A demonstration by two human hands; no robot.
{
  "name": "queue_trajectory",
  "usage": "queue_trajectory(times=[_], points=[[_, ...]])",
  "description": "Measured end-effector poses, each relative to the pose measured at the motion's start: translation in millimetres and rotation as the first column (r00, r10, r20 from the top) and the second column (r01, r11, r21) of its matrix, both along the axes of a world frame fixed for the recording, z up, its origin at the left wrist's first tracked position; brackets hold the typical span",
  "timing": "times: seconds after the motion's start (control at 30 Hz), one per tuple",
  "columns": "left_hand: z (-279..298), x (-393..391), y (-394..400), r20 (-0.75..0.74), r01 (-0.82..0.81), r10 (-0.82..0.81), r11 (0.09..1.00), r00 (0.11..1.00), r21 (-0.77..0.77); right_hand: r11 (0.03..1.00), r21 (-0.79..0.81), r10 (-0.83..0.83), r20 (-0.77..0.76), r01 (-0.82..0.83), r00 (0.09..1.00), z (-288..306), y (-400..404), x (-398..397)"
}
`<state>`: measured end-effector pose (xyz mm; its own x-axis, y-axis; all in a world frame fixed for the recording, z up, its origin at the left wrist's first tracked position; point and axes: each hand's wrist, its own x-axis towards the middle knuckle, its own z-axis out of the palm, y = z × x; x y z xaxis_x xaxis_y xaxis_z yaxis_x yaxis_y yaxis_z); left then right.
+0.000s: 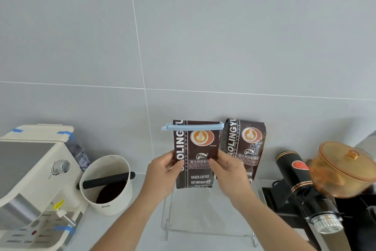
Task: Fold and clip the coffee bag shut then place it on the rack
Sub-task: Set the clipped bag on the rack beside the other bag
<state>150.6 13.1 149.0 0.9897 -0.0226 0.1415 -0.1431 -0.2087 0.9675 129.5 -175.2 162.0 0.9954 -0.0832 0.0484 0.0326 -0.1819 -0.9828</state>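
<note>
I hold a dark brown coffee bag (195, 149) upright in the middle of the view. A light blue clip (192, 126) runs across its folded top. My left hand (162, 173) grips the bag's left edge and my right hand (227, 171) grips its right edge. The bag's bottom hangs just above a clear acrylic rack (207, 232) on the counter; I cannot tell if it touches the rack. A second identical coffee bag (244, 149) stands upright on the rack right behind, against the wall.
A cream espresso machine (30, 185) fills the left side. Beside it stands a white knock box (107, 185) with a black bar. A black grinder (301, 181) with an amber lidded hopper (343, 169) stands at the right. A grey tiled wall rises behind.
</note>
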Motion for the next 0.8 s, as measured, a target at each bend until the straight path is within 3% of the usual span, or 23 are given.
queue_trajectory(times=[0.37,0.8], points=[[-21.4,41.6,-6.4,-0.059,-0.025,0.026,1.000,0.998,0.013,0.991,-0.073,-0.120,-0.078,0.115,0.990,-20.6,11.6,37.3],[-29.3,60.6,-4.9,-0.049,-0.016,0.018,0.999,0.999,0.046,0.972,-0.165,-0.174,-0.037,0.166,0.984,-29.3,15.3,52.4]])
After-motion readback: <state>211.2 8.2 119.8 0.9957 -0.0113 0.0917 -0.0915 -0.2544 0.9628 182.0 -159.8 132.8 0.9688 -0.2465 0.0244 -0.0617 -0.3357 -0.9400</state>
